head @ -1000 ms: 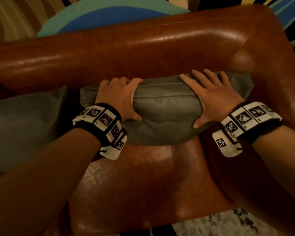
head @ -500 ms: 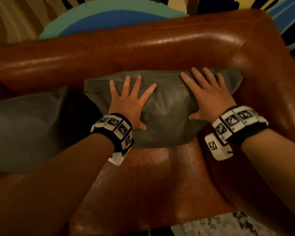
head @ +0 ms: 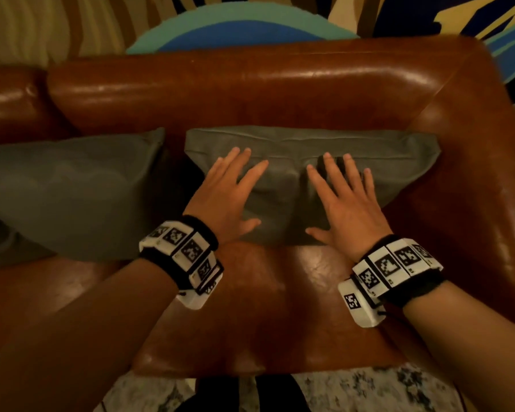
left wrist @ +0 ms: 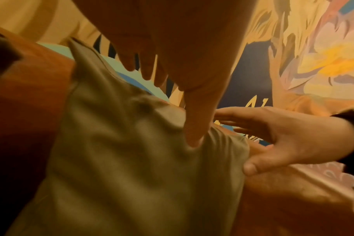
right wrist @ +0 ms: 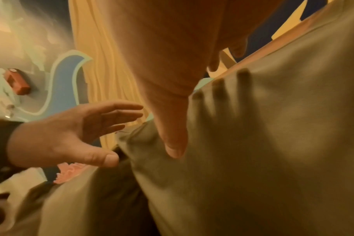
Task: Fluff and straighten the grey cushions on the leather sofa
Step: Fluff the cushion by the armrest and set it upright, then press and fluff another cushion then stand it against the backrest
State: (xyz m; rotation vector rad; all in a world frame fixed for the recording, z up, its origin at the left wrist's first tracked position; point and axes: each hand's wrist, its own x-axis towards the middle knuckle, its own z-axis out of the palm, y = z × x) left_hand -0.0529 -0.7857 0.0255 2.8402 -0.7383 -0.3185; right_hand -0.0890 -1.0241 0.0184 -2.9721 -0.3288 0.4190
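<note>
A grey cushion leans against the back of the brown leather sofa, in its right corner. Both my hands lie open on its front, fingers straight and spread. My left hand covers the left of its middle, and my right hand the right of its middle, with a crease in the fabric between them. In the left wrist view my left hand has its thumb pressed into the cushion. In the right wrist view the fingers of my right hand cast a shadow on the cushion. A second grey cushion lies to the left.
The sofa's right arm runs close beside the cushion. The bare leather seat lies under my wrists. A patterned rug shows below the seat's front edge. A colourful mural wall stands behind the sofa.
My left hand let go of the cushion's left end and flattened out. Both hands slid from the ends toward the cushion's middle. The cushion now sits wider and straighter against the back.
</note>
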